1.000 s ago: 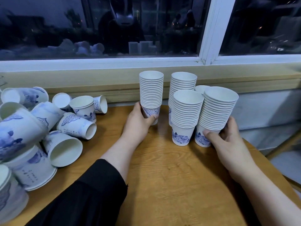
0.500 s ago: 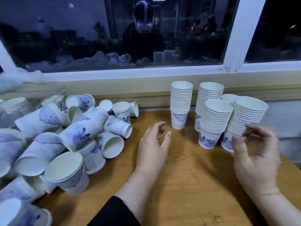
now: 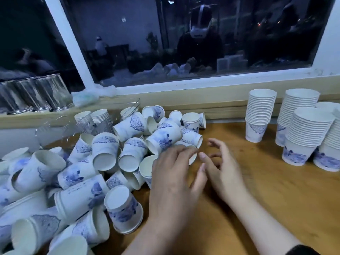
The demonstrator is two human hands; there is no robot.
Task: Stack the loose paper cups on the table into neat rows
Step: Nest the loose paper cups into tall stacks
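Note:
A heap of loose white paper cups with blue prints (image 3: 103,159) covers the left half of the wooden table (image 3: 257,208), most lying on their sides. Several tall upright stacks of cups (image 3: 305,133) stand at the right, near the wall. My left hand (image 3: 174,173) hovers at the right edge of the heap, fingers spread over a lying cup and holding nothing. Beside it my right hand (image 3: 220,170) is over bare wood with its fingers loosely spread, empty. Both hands are motion-blurred.
Clear glass tumblers (image 3: 36,94) line the window ledge at the left. A clear plastic bin (image 3: 88,124) behind the heap holds more stacked cups. A crumpled plastic wrap (image 3: 92,94) lies on the ledge. The dark window mirrors the room.
Both hands left the stacks at the right and moved left to the heap's edge. The view swung left, bringing the whole heap in.

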